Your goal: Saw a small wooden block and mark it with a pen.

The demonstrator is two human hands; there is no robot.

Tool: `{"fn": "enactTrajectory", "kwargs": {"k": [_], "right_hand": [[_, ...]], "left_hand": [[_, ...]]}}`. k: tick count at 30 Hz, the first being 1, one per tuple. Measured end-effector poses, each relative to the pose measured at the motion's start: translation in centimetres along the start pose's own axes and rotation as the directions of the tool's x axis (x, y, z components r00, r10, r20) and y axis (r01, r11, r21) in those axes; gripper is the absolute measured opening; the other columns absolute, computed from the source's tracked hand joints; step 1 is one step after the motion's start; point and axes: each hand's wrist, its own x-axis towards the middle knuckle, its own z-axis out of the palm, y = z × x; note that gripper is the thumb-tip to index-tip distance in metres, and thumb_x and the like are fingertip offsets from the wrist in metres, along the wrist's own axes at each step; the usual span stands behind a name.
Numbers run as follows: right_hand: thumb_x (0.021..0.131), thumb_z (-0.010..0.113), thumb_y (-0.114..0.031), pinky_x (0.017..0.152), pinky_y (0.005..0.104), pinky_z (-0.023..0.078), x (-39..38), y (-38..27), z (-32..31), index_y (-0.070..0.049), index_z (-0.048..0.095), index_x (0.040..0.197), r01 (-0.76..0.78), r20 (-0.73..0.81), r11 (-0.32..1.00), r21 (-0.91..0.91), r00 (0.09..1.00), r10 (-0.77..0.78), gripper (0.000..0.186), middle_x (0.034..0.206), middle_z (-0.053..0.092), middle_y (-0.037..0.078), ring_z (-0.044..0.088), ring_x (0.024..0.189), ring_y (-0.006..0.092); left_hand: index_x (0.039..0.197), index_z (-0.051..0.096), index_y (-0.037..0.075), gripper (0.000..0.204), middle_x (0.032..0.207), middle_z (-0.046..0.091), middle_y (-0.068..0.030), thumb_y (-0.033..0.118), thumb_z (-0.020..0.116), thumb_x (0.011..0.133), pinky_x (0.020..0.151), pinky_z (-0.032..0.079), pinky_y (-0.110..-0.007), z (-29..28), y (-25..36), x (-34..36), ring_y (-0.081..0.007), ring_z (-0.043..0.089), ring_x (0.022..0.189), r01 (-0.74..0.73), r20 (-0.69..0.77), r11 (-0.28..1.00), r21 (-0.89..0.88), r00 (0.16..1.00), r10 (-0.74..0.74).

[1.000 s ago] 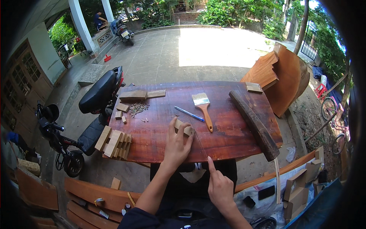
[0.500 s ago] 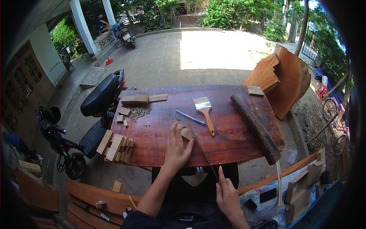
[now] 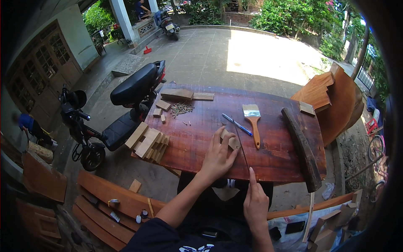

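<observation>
My left hand (image 3: 219, 153) grips a small light wooden block (image 3: 231, 142) on the dark reddish tabletop (image 3: 189, 164). A thin dark saw blade (image 3: 243, 153) lies against the block's right side. My right hand (image 3: 256, 201) is closed at the blade's near end, index finger along it; the handle is mostly hidden in my palm. Above them are a blue pen (image 3: 239, 125) and a wide paintbrush (image 3: 255, 129). Cut blocks (image 3: 147, 143) are stacked at left, near a scatter of small nails or screws (image 3: 181, 109). A dark length of wood (image 3: 300, 147) lies on the right.
A scooter (image 3: 119, 134) stands left of the table. Upright boards (image 3: 340, 105) lean at the right; planks (image 3: 105, 187) and a phone (image 3: 296, 227) lie below. A person in blue (image 3: 29, 126) is at far left, another (image 3: 142, 10) on the porch behind.
My right hand and the saw pulled back toward me, then moved forward again. My left hand stays on the block. The whole view has swung, with surroundings appearing further right.
</observation>
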Motion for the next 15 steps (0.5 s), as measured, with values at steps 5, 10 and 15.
{"fn": "enactTrajectory", "kwargs": {"k": [5,10,15], "right_hand": [[0.107,0.054,0.002,0.071,0.0529,0.051,-2.1,-0.7,-2.4,-0.015,0.044,0.169,-0.158,0.126,0.987,0.032,0.98,0.153,0.065,0.09,0.065,0.021,0.068,0.078,0.0418],[0.108,0.054,0.002,0.072,0.0518,0.051,-4.0,0.1,-2.8,-0.015,0.047,0.168,-0.167,0.106,0.984,0.063,0.981,0.16,0.063,0.091,0.067,0.021,0.068,0.077,0.0407],[0.109,0.054,0.001,0.073,0.0516,0.051,-1.7,-0.4,-2.1,-0.017,0.048,0.167,-0.172,0.099,0.981,0.086,0.982,0.163,0.061,0.092,0.067,0.021,0.069,0.079,0.0408]], "left_hand": [[0.145,0.053,0.013,0.053,0.16,0.04,-0.0279,0.021,0.077,0.099,0.121,0.041,-0.059,0.1,0.2,0.1,-0.0541,0.046,0.146,0.022,-0.008,1.0,0.015,1.0,-0.022],[0.147,0.052,0.015,0.053,0.16,0.039,-0.0285,0.02,0.076,0.099,0.121,0.042,-0.06,-0.1,0.4,0.1,-0.0546,0.045,0.147,0.02,0.002,1.0,-0.006,1.0,-0.02],[0.148,0.05,0.015,0.056,0.159,0.04,-0.0284,0.019,0.076,0.099,0.12,0.042,-0.06,0.2,0.1,-0.1,-0.0544,0.045,0.147,-0.01,0.008,1.0,0.007,1.0,0.01]]}}
